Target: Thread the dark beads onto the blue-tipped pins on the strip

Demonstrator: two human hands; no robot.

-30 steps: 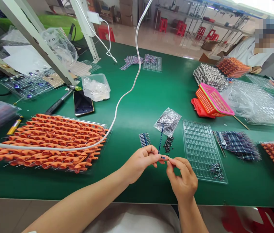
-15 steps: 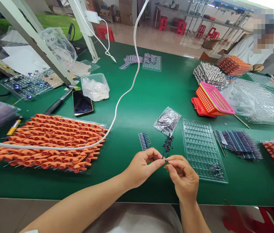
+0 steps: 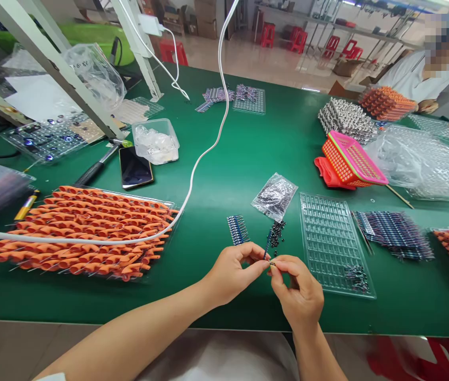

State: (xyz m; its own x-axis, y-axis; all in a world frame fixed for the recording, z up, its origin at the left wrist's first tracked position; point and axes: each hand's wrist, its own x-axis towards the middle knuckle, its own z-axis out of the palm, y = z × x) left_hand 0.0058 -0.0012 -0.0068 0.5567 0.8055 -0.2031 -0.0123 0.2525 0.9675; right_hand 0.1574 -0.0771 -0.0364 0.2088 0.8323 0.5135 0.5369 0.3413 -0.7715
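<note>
Head view. Slim dark-blue strip point(image 3: 267, 245): one, at your left hand's point(image 3: 232, 272) fingertips, above the green table point(image 3: 208, 198); long axis running away from you, far end leaning slightly right, toward the clear bag of black beads point(image 3: 275, 197). Near end hidden in your fingers; pattern too fine to read; slope against the tabletop unclear.

Small dark piece point(image 3: 272, 263): one, pinched in your right hand's point(image 3: 299, 291) fingertips, meeting those of your left; mostly covered, its shape and any join to the strip not discernible. Left hand: thumb and forefinger closed on the strip, other fingers curled, partly out of sight.

Loose black beads point(image 3: 276, 233): a scatter, just right of the strip. Row of blue pieces point(image 3: 238, 229): left of it. Clear slotted tray point(image 3: 328, 233): right of the beads, small bits in its near right corner. Orange pieces point(image 3: 85, 227): stacked, far left, crossed by a white cable point(image 3: 204, 151).
</note>
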